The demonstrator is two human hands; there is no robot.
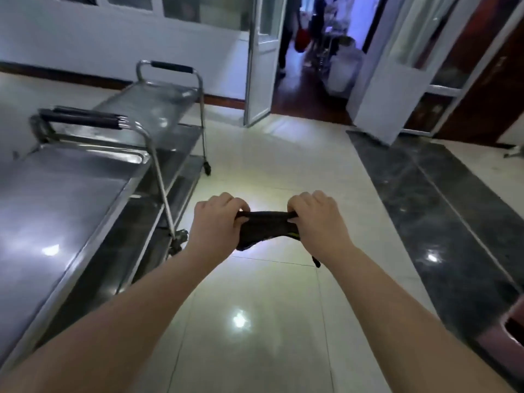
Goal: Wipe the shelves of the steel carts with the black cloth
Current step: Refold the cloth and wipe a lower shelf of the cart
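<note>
The person's two bare arms reach out over the shiny pale tiled floor [255, 321]. The left hand [215, 222] and the right hand [317, 222] each have their fingers curled tight round one end of the crumpled black cloth [266, 228]. The cloth is stretched between them in the air, above the floor. It is near the carts but touches no shelf yet. A thin end hangs down under the right wrist.

The cloth is bunched into a rope. If it goes on a shelf like that, it will likely clean only a thin line and miss spots. The loose end could snag on a cart bar.

To the left is the near steel cart with the flat grey top shelf [56, 208]. More shelves sit below it, low and dark, so they are easy to skip. The cart has wheels, so a hard push with the cloth may roll it into the far steel cart with the black handle [158, 106], which stands just behind it.

Farther off, a white door [261, 66] stands open, and a person [289, 38] is in the room past it. A rolling cart could get in their way.
</note>
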